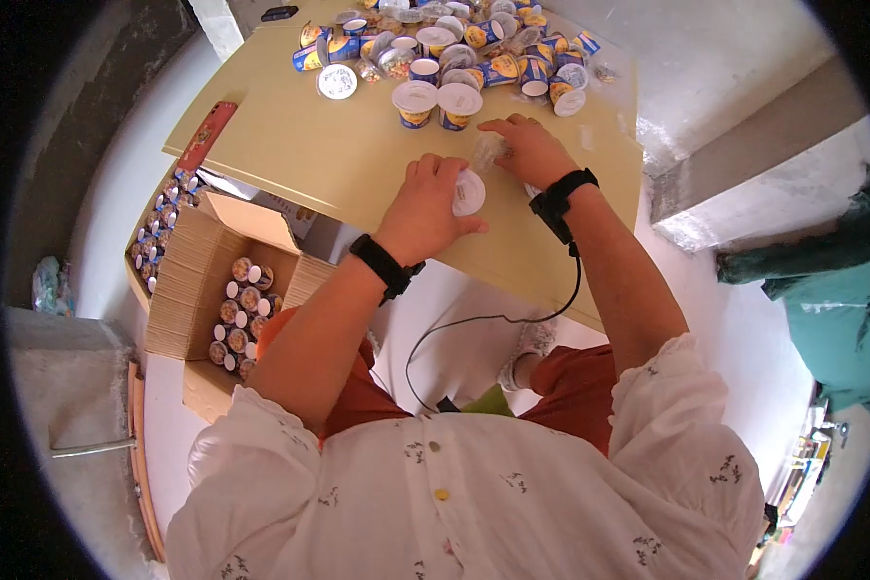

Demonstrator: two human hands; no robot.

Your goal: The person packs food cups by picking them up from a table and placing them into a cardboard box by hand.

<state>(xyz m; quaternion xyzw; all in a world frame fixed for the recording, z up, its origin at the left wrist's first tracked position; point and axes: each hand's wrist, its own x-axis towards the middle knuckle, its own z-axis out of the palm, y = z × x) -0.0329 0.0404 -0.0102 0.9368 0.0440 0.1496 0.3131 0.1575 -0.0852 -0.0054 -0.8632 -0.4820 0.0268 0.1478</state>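
Observation:
My left hand [427, 205] is wrapped around a small cup, over the near part of the table. The cup's round white end [469, 193] faces out between thumb and fingers, while its side is hidden by my palm. To the right, my right hand [536, 155] pinches a crinkled piece of clear plastic [490, 151]. Just beyond my hands, two blue-and-yellow cups [416, 104] with broad white tops stand upright side by side. Each wrist wears a black band, and a cable runs from the right one.
A pile of similar cups and clear packs [454, 58] covers the far side of the tan table [290, 145]. A red phone-like object [208, 135] lies at the left edge. Below, an open cardboard box [188, 280] holds several cups, beside another filled box [150, 251].

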